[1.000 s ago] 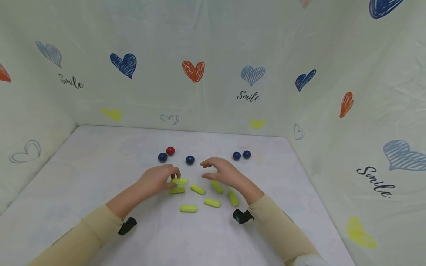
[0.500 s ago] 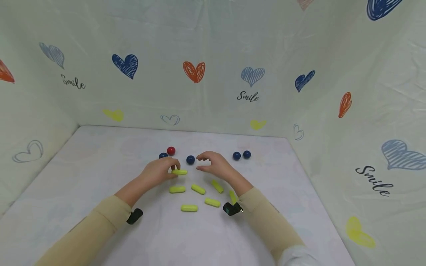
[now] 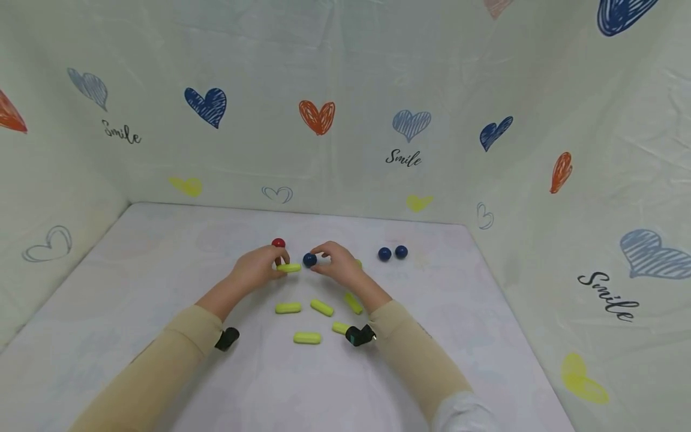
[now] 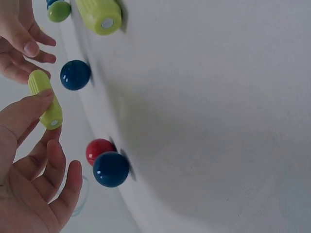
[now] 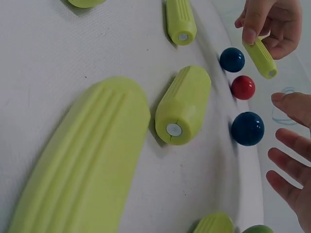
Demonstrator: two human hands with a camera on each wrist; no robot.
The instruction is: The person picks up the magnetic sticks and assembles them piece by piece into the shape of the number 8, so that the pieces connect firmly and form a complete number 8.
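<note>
In the head view, my left hand (image 3: pixel 254 269) pinches a yellow-green magnetic rod (image 3: pixel 288 267) between thumb and fingers, held above the table. A silver disc shows in the rod's end in the left wrist view. My right hand (image 3: pixel 340 264) reaches toward a blue ball (image 3: pixel 310 260), thumb and fingers spread on either side of it. The right wrist view shows a gap between those fingers and the blue ball (image 5: pixel 248 128). Beyond my left hand sits a red ball (image 3: pixel 278 243). Another blue ball (image 4: pixel 111 169), hidden from the head view, sits beside it.
Several yellow-green rods lie on the white table (image 3: pixel 243 384), one of them (image 3: pixel 307 338) nearest me. Two more blue balls (image 3: pixel 384 254) stand to the right. A green ball (image 4: pixel 59 11) is mostly behind my right hand. Printed cloth (image 3: pixel 356 180) encloses the table's back and sides.
My left hand has lifted the rod off the table and carried it away from me, toward the balls. My right hand has moved left and forward to the middle blue ball.
</note>
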